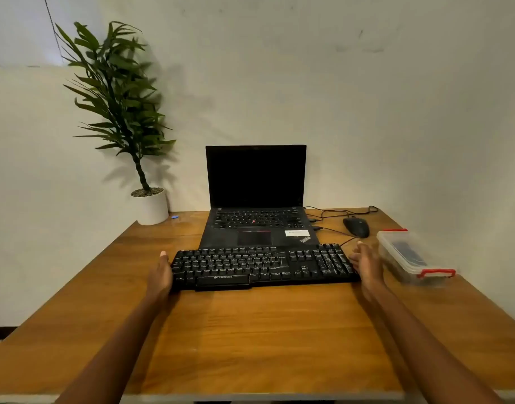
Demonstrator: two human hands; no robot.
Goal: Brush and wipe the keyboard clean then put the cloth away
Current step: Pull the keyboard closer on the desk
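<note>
L hand (160, 277) & R hand (367, 266) flank long black keyboard (259, 266).

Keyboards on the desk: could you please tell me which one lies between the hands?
The separate keyboard in front, flanked by the left hand and right hand. The laptop keyboard sits behind it, beyond both hands.

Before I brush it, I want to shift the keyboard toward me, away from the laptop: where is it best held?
By its two short ends, one hand from each side. The keyboard is long, thin and lies flat, with the laptop close behind it, so the ends are freest. The left hand and right hand flank them, open.
</note>
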